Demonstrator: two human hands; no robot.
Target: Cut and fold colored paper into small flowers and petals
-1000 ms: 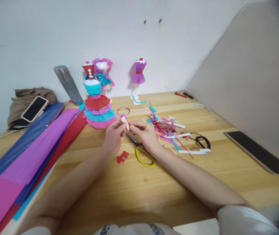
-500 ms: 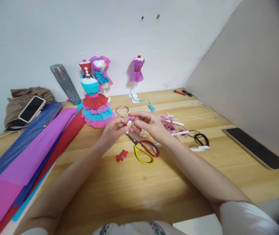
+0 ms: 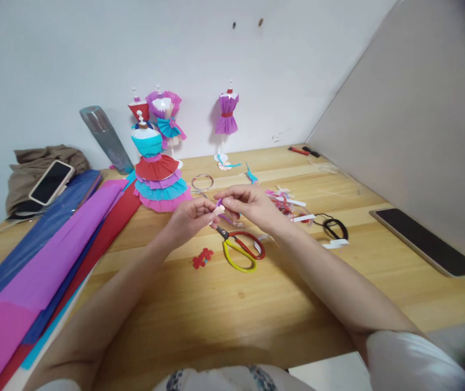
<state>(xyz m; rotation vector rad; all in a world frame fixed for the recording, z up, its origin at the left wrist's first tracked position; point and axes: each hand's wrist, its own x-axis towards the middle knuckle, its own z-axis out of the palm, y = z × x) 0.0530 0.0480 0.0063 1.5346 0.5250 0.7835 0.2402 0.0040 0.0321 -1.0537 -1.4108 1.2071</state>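
Note:
Between my hands is a small cream and purple paper piece [image 3: 219, 209], partly covered by fingers. My left hand [image 3: 190, 220] pinches it from the left. From the right, my right hand [image 3: 249, 205] closes thumb and forefinger on the same piece. Just below the fingertips lie scissors [image 3: 238, 251] with one red and one yellow handle, their blade tips hidden by the left hand. Small red paper flowers [image 3: 202, 258] rest on the table left of the scissors.
Dress forms in layered paper [image 3: 161, 174] stand behind my left hand; another [image 3: 227, 117] stands by the wall. Folded paper sheets [image 3: 53, 260], a bottle [image 3: 108, 141] and a phone [image 3: 52, 182] are left. Scraps [image 3: 285, 203], a black ring [image 3: 335, 229] and a dark tablet [image 3: 426, 241] lie right.
The fingertips have come closer together around the small paper piece, covering more of its purple part. The whole view has shifted slightly.

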